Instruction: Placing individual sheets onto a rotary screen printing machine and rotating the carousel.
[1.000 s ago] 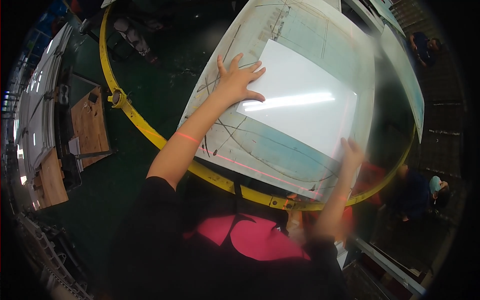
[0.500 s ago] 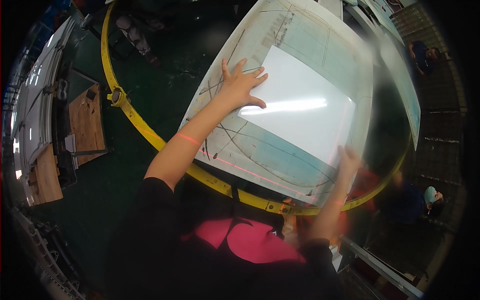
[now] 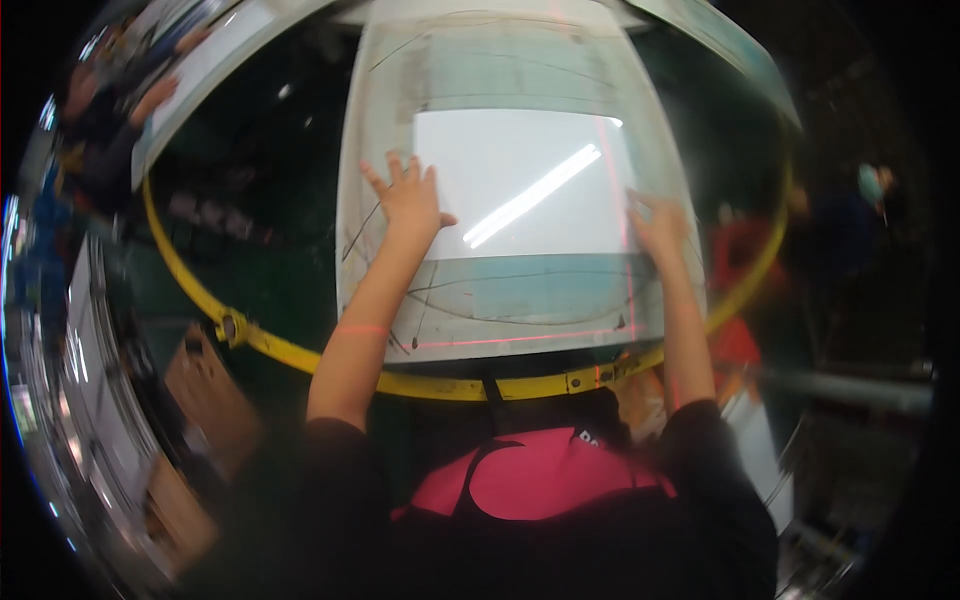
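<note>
A glossy white rectangular sheet [image 3: 530, 140] lies flat on a long pale board [image 3: 550, 335], which is stained blue and marked with dark drawn lines. My left hand [image 3: 408, 205] is open, fingers spread, at the sheet's left edge, with the thumb reaching toward the sheet. At the opposite edge is my right hand [image 3: 660, 228], slightly blurred, its thumb and forefinger apart beside the sheet. No grip on the sheet shows there. Thin red light lines cross the board, the sheet's right side and my forearms.
A yellow metal ring [image 3: 435, 387] curves around the board's near end. Another pale board [image 3: 715, 35] is at the far right. At the upper left a co-worker's hand [image 3: 155, 97] is near a white surface. Wooden panels [image 3: 210, 385] stand at the left; a red object [image 3: 737, 345] is at the right.
The view has turned, so the board now looks nearly straight. My right hand has moved from the sheet's near right corner farther up its right edge, its fingers now apart. My left hand stays spread.
</note>
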